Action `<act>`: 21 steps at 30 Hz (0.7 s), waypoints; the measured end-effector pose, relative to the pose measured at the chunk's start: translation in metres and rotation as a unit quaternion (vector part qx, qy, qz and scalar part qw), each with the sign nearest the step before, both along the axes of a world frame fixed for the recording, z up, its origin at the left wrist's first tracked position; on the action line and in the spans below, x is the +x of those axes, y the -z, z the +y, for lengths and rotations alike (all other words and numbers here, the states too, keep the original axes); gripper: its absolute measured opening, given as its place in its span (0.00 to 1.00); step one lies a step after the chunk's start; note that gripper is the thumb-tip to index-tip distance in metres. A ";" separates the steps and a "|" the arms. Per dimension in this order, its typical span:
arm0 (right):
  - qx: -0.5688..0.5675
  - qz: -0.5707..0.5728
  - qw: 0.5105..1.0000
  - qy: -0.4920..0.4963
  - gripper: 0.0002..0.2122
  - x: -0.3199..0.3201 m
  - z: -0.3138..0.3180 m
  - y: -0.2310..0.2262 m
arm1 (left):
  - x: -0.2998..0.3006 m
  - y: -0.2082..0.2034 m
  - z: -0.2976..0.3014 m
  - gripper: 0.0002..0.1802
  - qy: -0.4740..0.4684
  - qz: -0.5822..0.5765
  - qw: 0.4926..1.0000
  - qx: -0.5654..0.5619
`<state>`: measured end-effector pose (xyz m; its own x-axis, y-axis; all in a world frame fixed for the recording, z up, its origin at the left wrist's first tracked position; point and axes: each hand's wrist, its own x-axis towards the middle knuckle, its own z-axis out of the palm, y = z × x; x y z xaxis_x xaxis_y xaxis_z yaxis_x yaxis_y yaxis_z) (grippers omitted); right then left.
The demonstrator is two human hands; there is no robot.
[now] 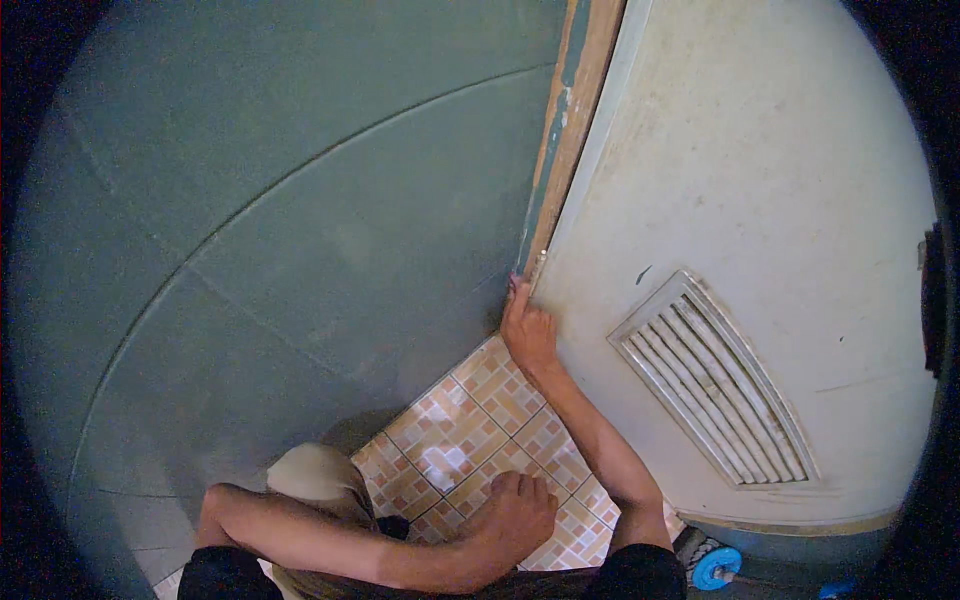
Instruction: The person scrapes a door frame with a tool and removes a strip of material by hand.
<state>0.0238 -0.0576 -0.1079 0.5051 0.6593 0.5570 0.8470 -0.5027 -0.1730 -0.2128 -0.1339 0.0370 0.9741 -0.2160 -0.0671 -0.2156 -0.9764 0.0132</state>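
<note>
My right hand reaches up to the wooden door frame, low down where it meets the green wall. Its index finger stretches along the frame's edge while the other fingers curl in. A tiny reddish-purple spot shows at the fingertip, too small to name. Beside that hand, a small hinge-like metal piece sits between frame and white door. Across my lap lies my left forearm, and my left hand hangs above the tiled floor with curled fingers. Whatever it may hold is hidden.
A slatted vent is set into the lower part of the door, right of my forearm. Tan and orange patterned tiles cover the floor. My bent knee is close to the wall. A blue round object sits at the lower right.
</note>
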 end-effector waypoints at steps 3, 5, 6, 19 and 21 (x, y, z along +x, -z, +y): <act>-0.034 0.025 0.998 0.045 0.10 0.003 0.011 -0.005 | -0.013 0.011 0.006 0.09 -0.019 0.061 0.998 -0.024; 0.062 0.022 0.998 0.016 0.11 0.008 0.015 -0.008 | -0.012 0.011 0.007 0.09 -0.025 0.069 0.997 0.006; 0.050 0.026 0.998 0.023 0.11 0.012 0.011 -0.006 | -0.010 0.014 0.007 0.09 -0.024 0.081 0.996 0.031; -0.098 0.000 0.993 -0.069 0.13 -0.005 -0.009 -0.058 | 0.056 0.086 -0.027 0.15 0.037 0.214 0.976 -0.020; -0.139 0.003 0.988 -0.067 0.12 -0.004 -0.024 -0.061 | 0.064 0.105 -0.035 0.15 0.026 0.209 0.974 -0.081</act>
<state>0.0202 -0.0814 -0.0464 0.4054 0.8479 0.3416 0.9086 -0.4149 -0.0484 -0.1485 -0.1686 -0.0680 0.8565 -0.3043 -0.4169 -0.2069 -0.9424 0.2627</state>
